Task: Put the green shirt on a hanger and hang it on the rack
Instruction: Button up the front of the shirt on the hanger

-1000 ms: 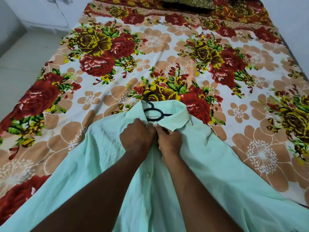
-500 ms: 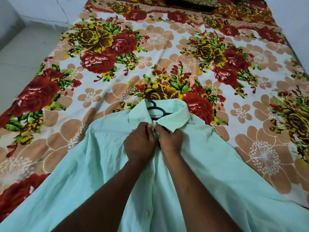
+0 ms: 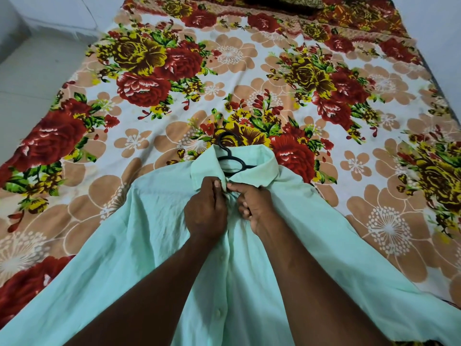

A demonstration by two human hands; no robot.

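A pale green shirt (image 3: 154, 236) lies front up on the bed, collar pointing away from me. A black hanger (image 3: 230, 156) sits inside it; only the hook and neck show through the collar opening. My left hand (image 3: 205, 208) and my right hand (image 3: 254, 206) meet just below the collar, each pinching an edge of the shirt's front placket at the top button. The fingertips almost touch. Lower buttons show down the placket between my forearms. No rack is in view.
The bed (image 3: 224, 78) is covered by a floral sheet in red, yellow and tan. A dark pillow (image 3: 284, 3) lies at the far end. Pale floor (image 3: 32, 78) runs along the left side, and a wall stands on the right.
Both hands stay at the top of the placket; my right hand's fingers have curled tighter and shifted slightly. The shirt and hanger lie where they were.
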